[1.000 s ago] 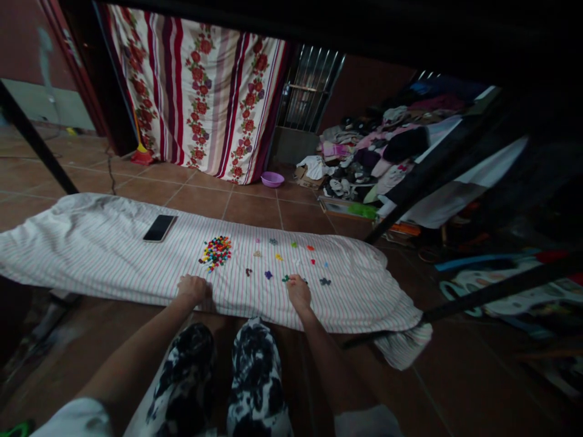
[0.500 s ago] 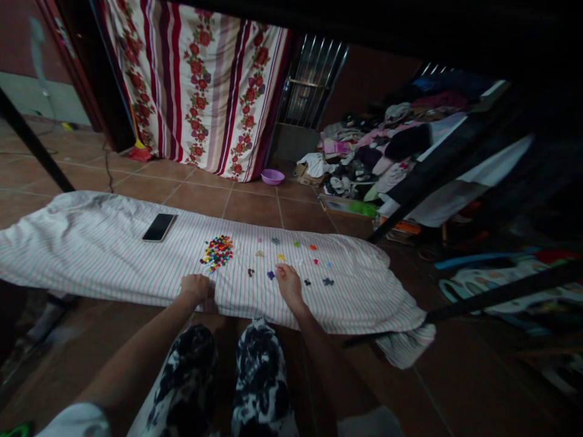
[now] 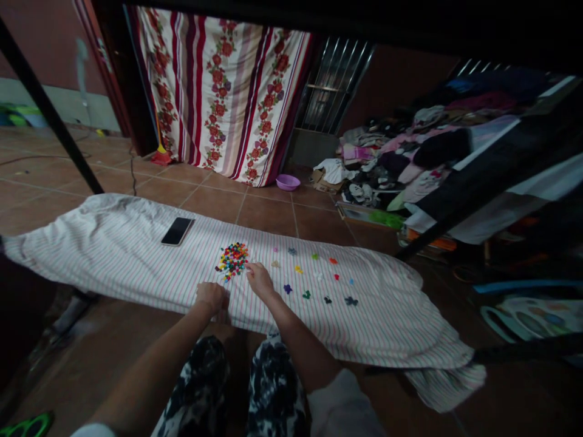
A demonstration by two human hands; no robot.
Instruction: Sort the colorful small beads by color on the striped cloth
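Observation:
A pile of small multicoloured beads (image 3: 234,258) lies on the striped cloth (image 3: 136,267). At its right edge is my right hand (image 3: 261,281), its fingers pinched together; whatever sits between them is too small to make out. My left hand (image 3: 211,297) rests curled at the cloth's near edge, just below the pile, its fingertips hidden. To the right, small colour-sorted groups are spread in rows, among them purple beads (image 3: 287,289), green beads (image 3: 306,295), yellow beads (image 3: 298,269), black beads (image 3: 328,300) and dark grey beads (image 3: 350,301).
A phone (image 3: 177,231) lies on the cloth left of the pile. Dark metal bars (image 3: 50,103) slant up at both sides. Beyond, on the tiled floor, are a purple basin (image 3: 288,182), a floral curtain (image 3: 218,91) and a heap of clothes (image 3: 392,152).
My right hand has moved left from beside the purple beads to the pile's edge, uncovering the green group. My left hand stays by the cloth's near edge. The camera view has turned slightly left.

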